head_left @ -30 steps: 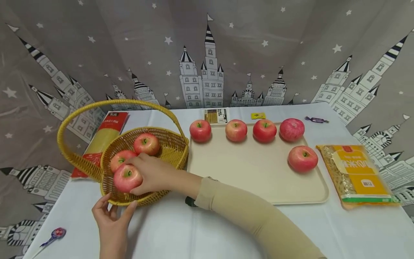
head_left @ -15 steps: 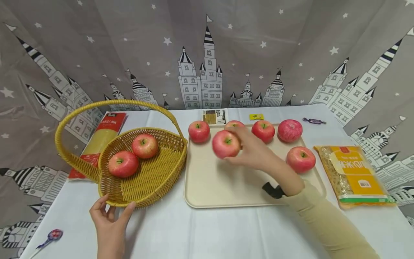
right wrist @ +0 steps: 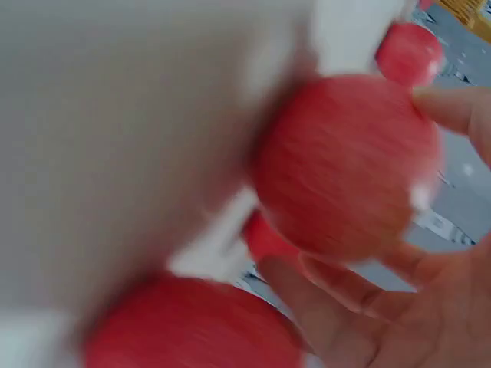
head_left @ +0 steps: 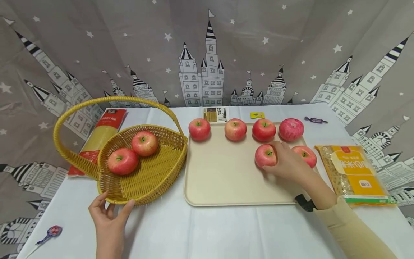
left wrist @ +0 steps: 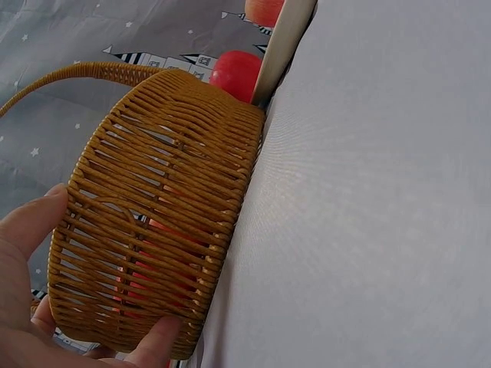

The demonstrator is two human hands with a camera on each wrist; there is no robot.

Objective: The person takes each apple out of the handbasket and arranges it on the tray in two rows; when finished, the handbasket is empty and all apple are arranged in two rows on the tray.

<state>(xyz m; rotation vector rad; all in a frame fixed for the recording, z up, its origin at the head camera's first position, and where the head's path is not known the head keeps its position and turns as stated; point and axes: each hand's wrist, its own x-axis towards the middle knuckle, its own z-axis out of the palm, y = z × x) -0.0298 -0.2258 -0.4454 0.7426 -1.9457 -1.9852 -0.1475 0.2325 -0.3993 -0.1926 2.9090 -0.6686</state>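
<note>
My right hand [head_left: 291,165] grips a red apple [head_left: 264,157] over the right part of the beige tray [head_left: 220,183]. In the right wrist view, fingers and thumb curve round this apple [right wrist: 345,169]; whether it touches the tray cannot be told. Just right of it lies another apple [head_left: 304,155], partly behind the hand. My left hand [head_left: 108,225] holds the near edge of the yellow wicker basket [head_left: 152,180]. From the left wrist, its thumb sits at the basket's rim and a fingertip [left wrist: 163,333] lies on the woven wall. Two apples [head_left: 123,161] are inside the basket.
Several apples [head_left: 235,130] line the tray's far edge. Right of the tray lies a yellow food packet [head_left: 359,172]; a red packet [head_left: 103,133] is behind the basket. A lollipop [head_left: 53,231], wrapped candy [head_left: 316,119], yellow packet [head_left: 257,115] and small card-like packet [head_left: 215,115] lie around.
My right hand has lifted an apple out of the basket and carried it rightward across to the tray's right side. My left hand has stayed at the basket.
</note>
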